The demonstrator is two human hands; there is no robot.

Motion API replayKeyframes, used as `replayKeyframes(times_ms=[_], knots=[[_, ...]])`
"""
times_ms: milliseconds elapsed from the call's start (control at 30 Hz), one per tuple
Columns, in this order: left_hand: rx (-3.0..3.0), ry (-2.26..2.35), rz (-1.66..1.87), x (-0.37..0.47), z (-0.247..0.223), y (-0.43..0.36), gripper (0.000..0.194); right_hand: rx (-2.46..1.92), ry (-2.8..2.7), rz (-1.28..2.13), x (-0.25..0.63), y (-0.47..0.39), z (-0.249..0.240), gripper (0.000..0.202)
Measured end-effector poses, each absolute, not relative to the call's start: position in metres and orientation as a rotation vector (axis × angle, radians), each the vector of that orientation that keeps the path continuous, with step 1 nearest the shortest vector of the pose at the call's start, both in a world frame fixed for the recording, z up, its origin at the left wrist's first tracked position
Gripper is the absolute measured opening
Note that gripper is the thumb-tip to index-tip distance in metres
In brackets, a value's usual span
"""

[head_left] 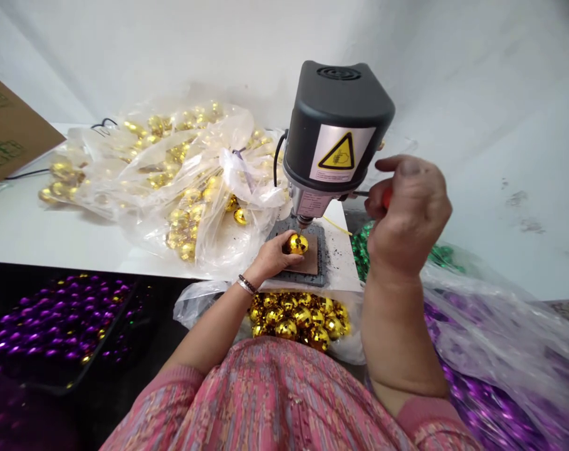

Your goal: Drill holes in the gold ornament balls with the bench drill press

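Observation:
My left hand (277,255) grips a shiny gold faceted ball (298,244) between thumb and fingers, on a small brown board (307,263) over the dark base of a drill press (339,119). The bit of the press comes down at the top of the ball; whether it has gone in I cannot tell. Raised at the right of the machine, my right hand (409,207) is closed around the red-knobbed feed lever (386,195), most of the knob hidden by the fingers.
Clear plastic bags of gold balls (185,181) cover the white table (78,241) on the left. An open bag of gold balls (303,316) sits before my body. Purple balls fill a black crate (63,319) at lower left; bagged purple balls (482,388) lie at right. A cardboard box (16,131) stands far left.

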State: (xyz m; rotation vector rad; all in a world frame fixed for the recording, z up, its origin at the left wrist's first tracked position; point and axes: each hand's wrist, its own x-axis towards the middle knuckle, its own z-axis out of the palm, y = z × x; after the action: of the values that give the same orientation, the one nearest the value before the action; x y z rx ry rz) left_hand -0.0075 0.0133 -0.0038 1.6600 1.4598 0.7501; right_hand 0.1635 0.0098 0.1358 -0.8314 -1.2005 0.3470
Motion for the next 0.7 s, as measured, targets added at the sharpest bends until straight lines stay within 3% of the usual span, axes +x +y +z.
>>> replayKeyframes(times_ms=[367, 533, 700], knots=[[1.897, 1.196, 0.694, -0.071, 0.014, -0.039, 0.068, -0.760, -1.145, 0.420, 0.161, 0.014, 0.142, 0.035], [1.563, 1.695, 1.058, -0.104, 0.019, -0.014, 0.042, -0.798, -1.071, 0.387, 0.158, 0.013, 0.142, 0.032], [1.354, 1.993, 1.058, -0.108, 0.009, 0.049, 0.039, -0.835, -1.112, 0.382, 0.159, 0.009, 0.140, 0.035]])
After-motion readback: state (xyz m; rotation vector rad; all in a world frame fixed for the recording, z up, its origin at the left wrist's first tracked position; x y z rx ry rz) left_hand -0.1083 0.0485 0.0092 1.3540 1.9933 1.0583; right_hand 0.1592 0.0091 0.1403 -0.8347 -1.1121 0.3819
